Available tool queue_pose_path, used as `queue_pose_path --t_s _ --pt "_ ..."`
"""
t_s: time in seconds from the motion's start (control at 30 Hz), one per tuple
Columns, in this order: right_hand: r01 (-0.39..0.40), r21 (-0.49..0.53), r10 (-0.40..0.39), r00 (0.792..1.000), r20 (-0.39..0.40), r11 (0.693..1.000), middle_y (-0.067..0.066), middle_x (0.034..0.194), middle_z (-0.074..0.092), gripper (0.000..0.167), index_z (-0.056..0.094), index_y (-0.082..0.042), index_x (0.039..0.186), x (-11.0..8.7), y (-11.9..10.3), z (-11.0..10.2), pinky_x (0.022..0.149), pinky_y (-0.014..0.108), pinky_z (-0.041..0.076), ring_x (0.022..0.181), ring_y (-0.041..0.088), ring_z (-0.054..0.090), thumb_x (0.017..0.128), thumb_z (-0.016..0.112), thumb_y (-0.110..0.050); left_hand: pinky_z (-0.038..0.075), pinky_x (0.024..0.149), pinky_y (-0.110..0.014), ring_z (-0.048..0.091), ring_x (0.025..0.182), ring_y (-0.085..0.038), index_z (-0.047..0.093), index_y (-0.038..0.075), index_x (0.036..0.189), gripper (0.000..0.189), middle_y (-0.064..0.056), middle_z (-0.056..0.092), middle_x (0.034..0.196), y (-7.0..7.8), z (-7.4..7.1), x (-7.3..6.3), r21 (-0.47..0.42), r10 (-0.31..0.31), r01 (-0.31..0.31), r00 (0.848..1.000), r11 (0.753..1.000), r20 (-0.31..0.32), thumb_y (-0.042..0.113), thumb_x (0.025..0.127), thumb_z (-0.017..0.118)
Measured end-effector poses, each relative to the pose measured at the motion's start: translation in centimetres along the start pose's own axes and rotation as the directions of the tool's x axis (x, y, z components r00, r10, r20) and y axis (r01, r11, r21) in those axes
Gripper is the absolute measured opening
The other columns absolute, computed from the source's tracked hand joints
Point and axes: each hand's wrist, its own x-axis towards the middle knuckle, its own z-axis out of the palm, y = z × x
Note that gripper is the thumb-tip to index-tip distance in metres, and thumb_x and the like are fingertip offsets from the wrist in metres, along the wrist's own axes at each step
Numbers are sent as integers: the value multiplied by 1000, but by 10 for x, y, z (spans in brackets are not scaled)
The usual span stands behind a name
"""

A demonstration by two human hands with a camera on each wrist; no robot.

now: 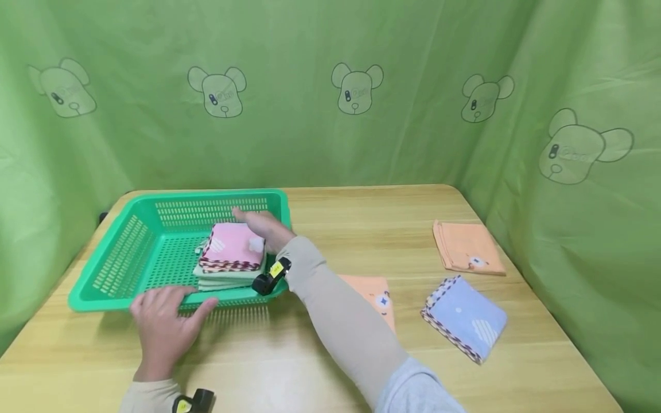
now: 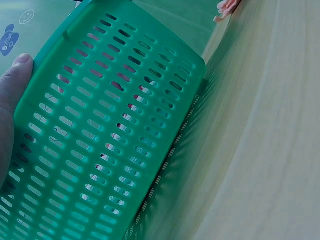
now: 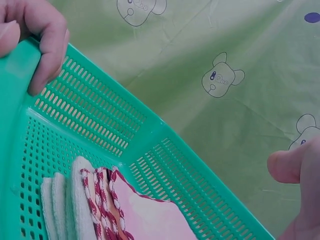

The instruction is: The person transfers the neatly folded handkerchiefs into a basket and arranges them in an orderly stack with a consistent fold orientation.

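Left hand (image 1: 166, 328) grips the green slotted plastic basket (image 1: 103, 303); unclenched right hand (image 1: 265, 228) seems to straighten the folded pink cloth (image 1: 234, 244) alongside. Next probably calls for drawing back.

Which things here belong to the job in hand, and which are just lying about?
In the job: left hand, right hand, basket, pink cloth, green cloths.
Lying about: two orange cloths, blue cloth; loose on the table, though perhaps meant for the basket too.

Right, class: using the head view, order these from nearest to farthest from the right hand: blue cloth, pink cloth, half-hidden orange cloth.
1. Pink cloth, inside the basket.
2. Half-hidden orange cloth, right of the basket.
3. Blue cloth, farther right.
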Motion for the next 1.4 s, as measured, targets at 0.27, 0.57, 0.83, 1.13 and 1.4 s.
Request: queue_pose_path --t_s 0.27,0.57,0.83,1.13,1.4 --pt "19 48 -20 1000 24 999 17 127 56 66 49 2 136 1 -1 -4 97 45 43 114 32 56 94 59 -49 25 81 -59 53 78 -40 67 2 81 81 -19 68 82 -1 1 0 3 -3 3 1000 1000 -2 80 82 45" --pt "57 87 -62 996 57 995 12 158 22 68 27 -7 152 -2 -8 -11 111 51 21 143 33 22 100 44 -48 25 81 -59 54 77 -40 67 2 80 81 -19 68 81 -1 1 1 -1 -6 6 1000 1000 -16 80 82 45" --pt "135 155 -156 979 132 979 15 159 19 60 22 -3 152 -11 -14 -29 112 48 22 143 37 21 105 39 -36 26 81 -59 53 77 -41 67 2 80 82 -19 67 81 1 1 1 8 -9 9 1000 1000 -13 80 82 45" --pt "193 203 -211 975 70 960 23 147 38 54 26 -1 149 -18 -13 -55 105 45 36 132 37 42 105 43 -26 26 82 -59 53 78 -41 67 1 81 83 -20 67 82 1 0 2 15 -16 16 1000 1000 -4 81 81 44" --pt "233 188 -238 971 4 954 22 138 49 48 38 -1 141 -20 -9 -84 98 42 44 120 33 55 103 49 -27 27 81 -59 54 76 -41 67 1 81 84 -20 67 81 2 0 2 16 -14 14 1000 1000 -11 81 81 43"
